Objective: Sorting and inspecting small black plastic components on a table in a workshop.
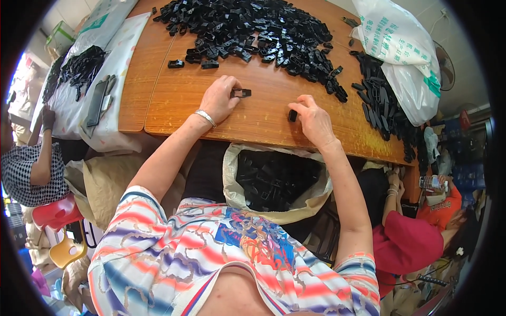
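Observation:
Over the wooden table [179, 113], my left hand [219, 100] pinches a small black plastic frame-like piece [242, 93] with an opening in it. To its right, my right hand [314, 120] grips a smaller black plastic piece [292, 115] between thumb and fingers. The two pieces are apart. A large heap of similar black plastic pieces [247, 31] covers the table's far side, and a few loose ones [210, 64] lie at its near edge. Against my lap, below the table edge, an open cream sack [232, 181] holds many black pieces.
On the right, longer black parts [377, 100] lie beside a white plastic bag [403, 58]. A plastic-covered table [134, 47] with a black bundle [81, 68] stands at left. One person [37, 168] sits on the left, and another in a dark red top [411, 242] on the right.

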A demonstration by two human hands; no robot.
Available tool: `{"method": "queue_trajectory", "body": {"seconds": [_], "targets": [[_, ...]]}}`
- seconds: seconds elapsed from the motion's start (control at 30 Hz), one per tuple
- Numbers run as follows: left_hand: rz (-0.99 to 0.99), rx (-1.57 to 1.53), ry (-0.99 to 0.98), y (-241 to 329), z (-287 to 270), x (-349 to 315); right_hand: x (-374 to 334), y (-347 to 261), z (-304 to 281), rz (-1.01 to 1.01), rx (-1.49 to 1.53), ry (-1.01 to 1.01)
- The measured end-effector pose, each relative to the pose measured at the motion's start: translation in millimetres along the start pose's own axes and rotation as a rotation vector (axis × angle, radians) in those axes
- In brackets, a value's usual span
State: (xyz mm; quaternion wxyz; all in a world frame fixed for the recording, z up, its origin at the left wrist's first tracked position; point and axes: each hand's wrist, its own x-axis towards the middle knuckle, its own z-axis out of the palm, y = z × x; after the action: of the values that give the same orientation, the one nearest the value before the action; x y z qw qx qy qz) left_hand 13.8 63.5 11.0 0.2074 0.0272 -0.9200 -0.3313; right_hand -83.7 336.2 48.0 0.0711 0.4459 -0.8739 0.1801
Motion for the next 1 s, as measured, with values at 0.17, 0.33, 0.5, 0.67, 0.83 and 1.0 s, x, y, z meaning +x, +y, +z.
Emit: {"method": "queue_trajectory", "body": {"seconds": [0.17, 0.33, 0.5, 0.67, 0.83, 1.0], "targets": [[-0.122, -0.508, -0.058, 15.3, 5.0, -2.7, 3.3, -5.9, 0.4, -0.001, 0.007, 0.001], [-0.158, -0.742, -0.087, 32.2, 7.6, -6.6, 17.7, -58.3, -3.7, 0.041, 0.339, 0.170], [-0.130, -0.916, -0.173, 50.4, 5.9, -6.6, 23.1, -76.8, -6.2, -0.087, 0.308, 0.313], [-0.194, -1.021, -0.235, 49.9, 5.6, -10.2, 18.3, -76.0, -5.9, -0.121, 0.278, 0.288], [-0.324, -1.146, -0.281, 57.8, 1.0, -16.7, 12.4, -75.8, 0.9, 0.045, 0.495, 0.211], [-0.239, -1.089, -0.225, 67.1, 13.3, -30.1, -4.2, -70.2, 15.8, 0.274, 0.756, 0.110]]}}
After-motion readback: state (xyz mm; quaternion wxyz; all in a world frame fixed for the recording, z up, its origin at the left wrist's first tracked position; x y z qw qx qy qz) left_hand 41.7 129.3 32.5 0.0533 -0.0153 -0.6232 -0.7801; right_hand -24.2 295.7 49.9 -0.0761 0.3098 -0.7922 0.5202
